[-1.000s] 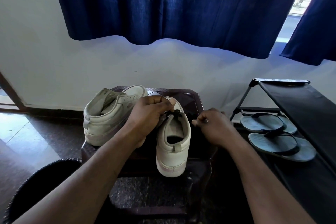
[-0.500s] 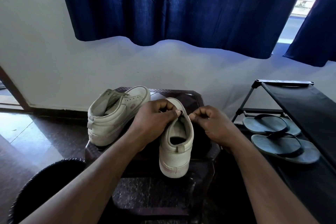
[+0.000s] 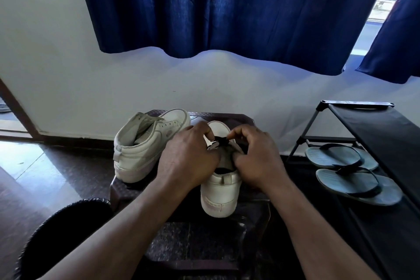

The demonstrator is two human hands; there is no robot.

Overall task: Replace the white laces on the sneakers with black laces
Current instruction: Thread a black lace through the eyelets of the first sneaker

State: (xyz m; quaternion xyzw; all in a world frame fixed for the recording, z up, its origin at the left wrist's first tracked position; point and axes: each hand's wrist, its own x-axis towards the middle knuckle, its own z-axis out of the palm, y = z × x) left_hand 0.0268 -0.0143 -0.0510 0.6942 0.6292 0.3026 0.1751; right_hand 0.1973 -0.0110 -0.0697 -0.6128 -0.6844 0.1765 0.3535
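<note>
On the dark stool (image 3: 241,118) at centre, the near sneaker (image 3: 219,191) stands heel toward the camera. Left hand (image 3: 188,157) and right hand (image 3: 256,159) both pinch the black lace (image 3: 221,141) over its tongue. A second, unlaced sneaker (image 3: 145,143) leans at ten o'clock; flip-flops (image 3: 345,168) sit at three o'clock.

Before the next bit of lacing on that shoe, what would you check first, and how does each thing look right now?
1. Near sneaker standing steady on the stool: ok.
2. Left hand bracing that sneaker: ok.
3. Right hand pinching the black lace: ok.
4. Lace through the right eyelet: cannot tell, fingers cover it.
5. Far sneaker laced: not ok, eyelets look bare.
</note>
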